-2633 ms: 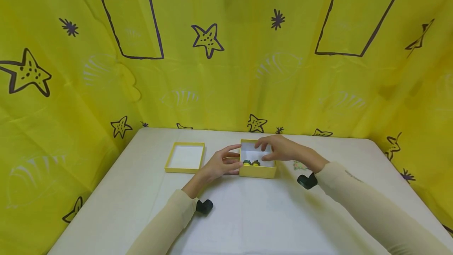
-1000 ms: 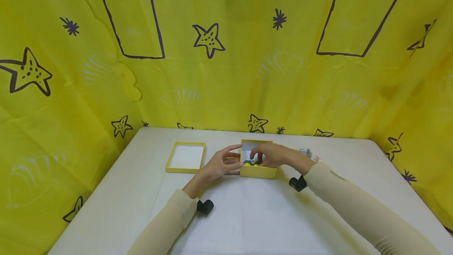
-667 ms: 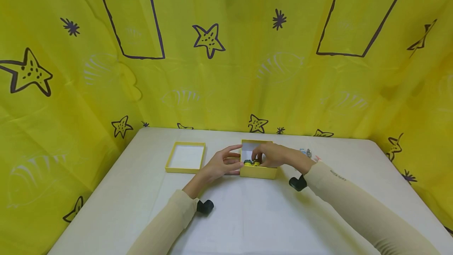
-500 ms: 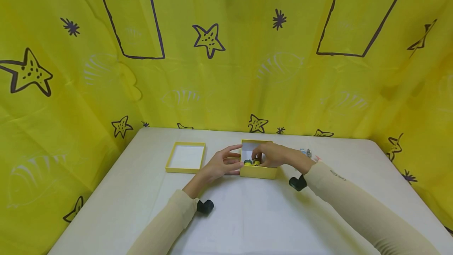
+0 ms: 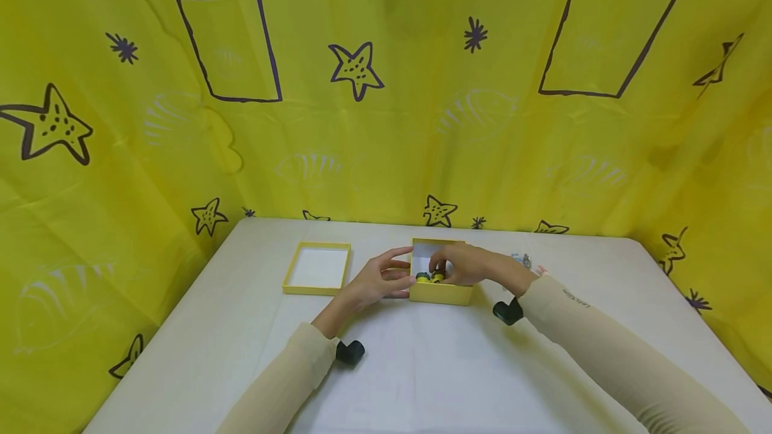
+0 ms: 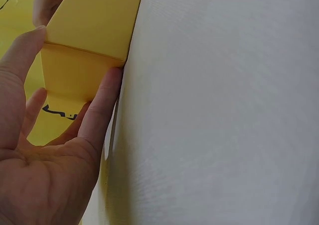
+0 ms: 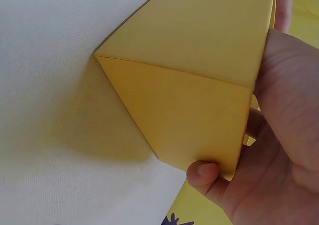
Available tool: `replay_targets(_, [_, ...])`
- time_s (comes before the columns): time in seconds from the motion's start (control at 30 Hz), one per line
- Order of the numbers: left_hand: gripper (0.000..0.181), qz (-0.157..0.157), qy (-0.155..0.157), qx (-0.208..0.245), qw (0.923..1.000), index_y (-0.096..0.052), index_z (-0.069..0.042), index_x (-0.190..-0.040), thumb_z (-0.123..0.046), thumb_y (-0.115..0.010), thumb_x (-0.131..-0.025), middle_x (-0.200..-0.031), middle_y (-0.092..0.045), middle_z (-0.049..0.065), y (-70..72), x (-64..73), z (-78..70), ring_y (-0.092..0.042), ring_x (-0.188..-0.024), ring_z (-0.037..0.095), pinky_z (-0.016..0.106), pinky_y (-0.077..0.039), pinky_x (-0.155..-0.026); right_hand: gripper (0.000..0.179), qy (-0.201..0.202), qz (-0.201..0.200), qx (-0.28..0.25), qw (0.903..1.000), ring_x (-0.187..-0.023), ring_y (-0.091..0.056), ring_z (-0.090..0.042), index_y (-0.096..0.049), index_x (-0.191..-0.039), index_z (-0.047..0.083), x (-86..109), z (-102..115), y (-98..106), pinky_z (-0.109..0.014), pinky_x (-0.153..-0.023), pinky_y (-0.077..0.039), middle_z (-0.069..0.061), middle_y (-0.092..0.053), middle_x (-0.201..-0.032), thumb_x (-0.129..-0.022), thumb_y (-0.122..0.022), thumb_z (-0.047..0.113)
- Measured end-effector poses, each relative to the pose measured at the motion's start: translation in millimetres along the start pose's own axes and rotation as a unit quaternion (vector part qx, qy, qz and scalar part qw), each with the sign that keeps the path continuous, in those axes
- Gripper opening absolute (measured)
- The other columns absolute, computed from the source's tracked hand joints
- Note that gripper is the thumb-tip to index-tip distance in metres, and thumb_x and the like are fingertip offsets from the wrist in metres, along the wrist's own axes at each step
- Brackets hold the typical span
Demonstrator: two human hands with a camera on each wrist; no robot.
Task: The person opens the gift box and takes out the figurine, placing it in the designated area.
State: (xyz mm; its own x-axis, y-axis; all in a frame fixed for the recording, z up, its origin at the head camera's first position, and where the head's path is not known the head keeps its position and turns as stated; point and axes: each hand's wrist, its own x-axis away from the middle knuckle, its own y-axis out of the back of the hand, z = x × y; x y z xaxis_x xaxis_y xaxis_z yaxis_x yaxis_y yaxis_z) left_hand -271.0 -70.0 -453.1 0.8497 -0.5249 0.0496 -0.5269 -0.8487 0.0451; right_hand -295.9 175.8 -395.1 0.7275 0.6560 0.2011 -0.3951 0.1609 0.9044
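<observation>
An open yellow box (image 5: 440,294) with a white inside stands on the table. My left hand (image 5: 376,280) is at its left side; in the left wrist view, the nearly straight fingers (image 6: 97,115) touch the side wall. My right hand (image 5: 461,263) reaches over the right wall into the box. There its curled fingers pinch a small yellow figure with a dark top (image 5: 438,276); its underside and the thumb are mostly hidden. Beside it lies a similar yellow figure with a green top (image 5: 423,277). In the right wrist view, one fingertip (image 7: 203,172) rests outside the box wall.
A shallow yellow lid (image 5: 315,268), white inside, lies left of the box. Small pale-blue and grey trinkets (image 5: 522,260) and a pink piece (image 5: 541,270) lie behind the right wrist. A yellow patterned curtain (image 5: 386,119) hangs behind the white table (image 5: 386,367).
My right hand has lowered into the box, and its fingers have come together on the right-hand yellow figure, which now looks tilted. The left hand has stayed at the box's side.
</observation>
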Motion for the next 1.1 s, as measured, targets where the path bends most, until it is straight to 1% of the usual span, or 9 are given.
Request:
replay_targets(0.23, [0.071,-0.005,0.005,-0.005,1.0,-0.041,-0.02,-0.158,-0.012,-0.074,-0.096,-0.149,-0.047,0.023,-0.4,0.0,-0.1,-0.055,-0.13,0.035,0.043,-0.061,-0.089,0.028,0.014,-0.01,0.016,0.9997,-0.093,-0.063,-0.019,-0.072,-0.116,0.008,3.1,-0.2,4.2,-0.035,-0.088,-0.056,0.003,-0.069,-0.1,-0.09,-0.08,0.015])
replay_targets(0.37, [0.07,-0.008,0.004,-0.007,0.9999,-0.042,-0.02,-0.158,-0.013,-0.074,-0.096,-0.148,-0.047,0.022,-0.7,1.2,-1.6,-0.055,-0.131,0.035,0.043,-0.061,-0.089,0.03,0.014,-0.012,0.01,0.9998,-0.095,-0.063,-0.021,-0.071,-0.118,0.007,5.3,0.6,9.1,-0.037,-0.088,-0.056,0.002,-0.07,-0.102,-0.09,-0.08,0.014])
replay_targets(0.47, [0.07,-0.008,0.005,-0.008,0.9999,-0.041,-0.02,-0.158,-0.013,-0.074,-0.096,-0.148,-0.048,0.022,-1.0,1.8,-2.5,-0.055,-0.131,0.035,0.043,-0.061,-0.089,0.033,0.015,-0.015,0.001,0.9998,-0.098,-0.062,-0.022,-0.071,-0.12,0.007,7.3,0.9,12.2,-0.04,-0.092,-0.056,0.001,-0.07,-0.105,-0.089,-0.08,0.015])
replay_targets(0.57, [0.071,-0.008,0.006,-0.008,0.9999,-0.04,-0.019,-0.159,-0.013,-0.074,-0.097,-0.148,-0.048,0.022,-1.4,2.0,-2.9,-0.055,-0.13,0.035,0.042,-0.061,-0.089,0.035,0.019,-0.025,0.002,0.9995,-0.1,-0.062,-0.023,-0.071,-0.121,0.006,9.6,0.7,14.6,-0.041,-0.093,-0.055,0.001,-0.069,-0.108,-0.089,-0.08,0.016])
replay_targets(0.77, [0.072,-0.004,0.003,-0.003,1.0,-0.039,-0.017,-0.159,-0.012,-0.074,-0.097,-0.148,-0.047,0.022,-1.1,0.4,-1.2,-0.056,-0.128,0.033,0.042,-0.061,-0.089,0.037,0.041,-0.046,0.009,0.9981,-0.1,-0.061,-0.026,-0.07,-0.121,0.004,13.2,0.3,18.0,-0.038,-0.089,-0.054,0.0,-0.066,-0.107,-0.087,-0.08,0.013])
replay_targets(0.9, [0.071,-0.005,0.007,-0.004,1.0,-0.04,-0.019,-0.159,-0.013,-0.074,-0.097,-0.149,-0.047,0.021,-1.2,0.6,-0.4,-0.056,-0.128,0.033,0.042,-0.061,-0.089,0.037,0.052,-0.055,0.007,0.9971,-0.1,-0.061,-0.029,-0.07,-0.122,0.004,14.8,1.0,19.9,-0.039,-0.09,-0.054,0.001,-0.067,-0.105,-0.087,-0.08,0.013])
replay_targets(1.0, [0.071,-0.009,0.008,-0.005,0.9999,-0.041,-0.02,-0.158,-0.014,-0.075,-0.096,-0.148,-0.048,0.02,-1.4,0.8,-0.5,-0.057,-0.128,0.032,0.041,-0.062,-0.088,0.038,0.056,-0.061,0.005,0.9966,-0.101,-0.061,-0.029,-0.07,-0.123,0.003,17.4,3.0,22.7,-0.042,-0.092,-0.054,-0.001,-0.068,-0.108,-0.088,-0.08,0.013])
replay_targets(1.1, [0.071,-0.011,0.008,-0.002,0.9999,-0.042,-0.021,-0.158,-0.013,-0.075,-0.096,-0.147,-0.049,0.019,-1.7,0.7,-1.0,-0.057,-0.127,0.032,0.041,-0.062,-0.088,0.039,0.057,-0.068,0.001,0.996,-0.101,-0.061,-0.03,-0.07,-0.124,0.003,20.2,4.4,26.1,-0.041,-0.09,-0.054,-0.003,-0.068,-0.112,-0.088,-0.079,0.012])
